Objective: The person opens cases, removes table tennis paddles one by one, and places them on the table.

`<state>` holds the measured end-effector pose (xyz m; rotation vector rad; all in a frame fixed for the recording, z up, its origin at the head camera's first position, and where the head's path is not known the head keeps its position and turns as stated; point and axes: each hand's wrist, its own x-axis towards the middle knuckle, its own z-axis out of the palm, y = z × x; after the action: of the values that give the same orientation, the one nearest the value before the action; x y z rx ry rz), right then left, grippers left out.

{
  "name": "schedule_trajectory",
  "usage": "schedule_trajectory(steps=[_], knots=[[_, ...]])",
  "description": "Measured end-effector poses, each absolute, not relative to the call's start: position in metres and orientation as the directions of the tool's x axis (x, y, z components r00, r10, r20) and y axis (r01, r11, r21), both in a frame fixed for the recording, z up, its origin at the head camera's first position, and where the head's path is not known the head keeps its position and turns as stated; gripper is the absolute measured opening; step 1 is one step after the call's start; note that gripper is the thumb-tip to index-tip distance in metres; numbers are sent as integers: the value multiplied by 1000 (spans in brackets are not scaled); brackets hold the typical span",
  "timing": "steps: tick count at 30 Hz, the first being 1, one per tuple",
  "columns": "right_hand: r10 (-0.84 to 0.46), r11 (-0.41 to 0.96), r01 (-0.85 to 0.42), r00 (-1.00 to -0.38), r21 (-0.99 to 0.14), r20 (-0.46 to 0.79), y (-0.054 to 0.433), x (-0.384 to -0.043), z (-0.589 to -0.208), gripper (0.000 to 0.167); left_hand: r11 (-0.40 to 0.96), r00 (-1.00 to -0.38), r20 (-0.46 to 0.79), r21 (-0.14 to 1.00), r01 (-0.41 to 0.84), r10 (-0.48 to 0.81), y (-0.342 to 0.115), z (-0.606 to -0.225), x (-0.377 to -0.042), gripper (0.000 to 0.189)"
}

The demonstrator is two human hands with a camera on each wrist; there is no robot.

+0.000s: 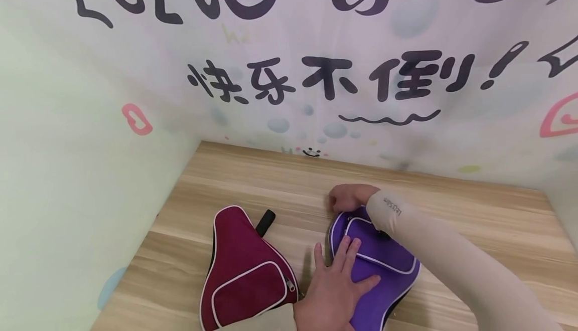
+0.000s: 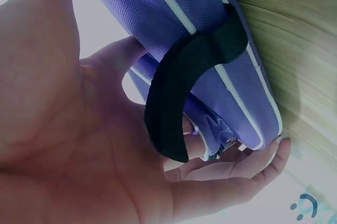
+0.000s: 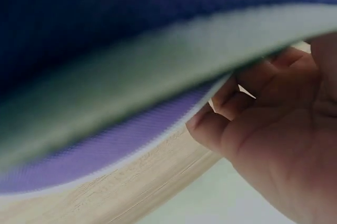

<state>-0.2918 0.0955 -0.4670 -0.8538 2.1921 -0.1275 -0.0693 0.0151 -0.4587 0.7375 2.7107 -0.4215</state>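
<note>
A purple paddle-shaped zip case (image 1: 368,276) with white piping and a front pocket lies on the wooden table. My left hand (image 1: 331,288) rests on it with the fingers spread, near the pocket's edge. In the left wrist view, a black strap (image 2: 181,89) on the case's side crosses in front of my left palm (image 2: 100,124). My right hand (image 1: 349,197) is at the case's far rounded end, its fingers curled against the edge. In the right wrist view, those curled fingers (image 3: 210,126) meet the white-piped rim (image 3: 179,121); the fingertips are partly hidden.
A similar dark red case (image 1: 241,256) with a front pocket and a black strap (image 1: 265,222) lies just left of the purple one. Behind the wooden table (image 1: 289,175) stands a printed wall (image 1: 271,40); a pale wall (image 1: 67,170) borders its left side.
</note>
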Motion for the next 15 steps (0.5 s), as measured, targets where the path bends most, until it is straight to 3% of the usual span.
schedule_trajectory(steps=[4, 11, 15], knots=[[-659, 732, -586, -479, -347, -580, 95, -293, -466, 19, 827, -820, -365, -188, 529, 442, 12, -458, -70, 114], [-689, 717, -580, -508, -387, -517, 102, -293, -467, 20, 839, -811, -383, -144, 525, 442, 10, -459, -71, 114], [-715, 687, -616, -478, -386, -510, 106, -294, -466, 17, 836, -814, -366, -146, 529, 451, 9, -459, -70, 113]])
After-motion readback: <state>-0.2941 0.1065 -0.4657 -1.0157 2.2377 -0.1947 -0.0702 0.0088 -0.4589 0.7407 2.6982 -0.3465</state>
